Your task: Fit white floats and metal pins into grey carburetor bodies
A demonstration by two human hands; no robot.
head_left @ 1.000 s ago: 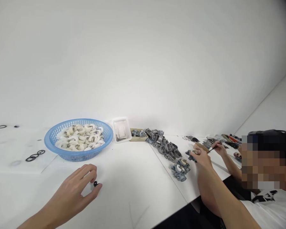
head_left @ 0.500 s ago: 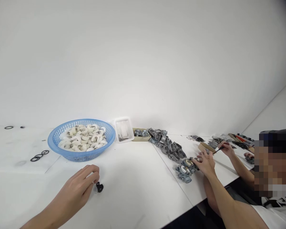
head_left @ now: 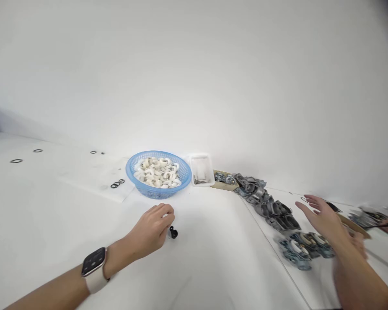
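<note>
My left hand (head_left: pixel 153 228), with a watch (head_left: pixel 94 261) on its wrist, is closed at the front of the white table, fingers curled. A small black part (head_left: pixel 173 232) with rounded ends shows at its fingertips; thumb and fingers appear to pinch it, though the contact is partly hidden. My right hand (head_left: pixel 323 217) reaches in from the right, fingers apart, with nothing visible in it. It is over the table beyond a cluster of metal castings with white curved pieces (head_left: pixel 295 249), in front of another person's hand (head_left: pixel 358 243).
A blue basket (head_left: pixel 131 180) holds many white curved pieces. Beside it stand a white tray (head_left: pixel 208 160) with thin metal pins and a cardboard box (head_left: pixel 224 186) of metal parts. Grey castings (head_left: pixel 265 202) lie in a row. Black rings (head_left: pixel 115 185) lie at left.
The view has turned left, so the table's contents appear farther right. My right hand has come into view. My left hand remains by the black part, now showing the watch.
</note>
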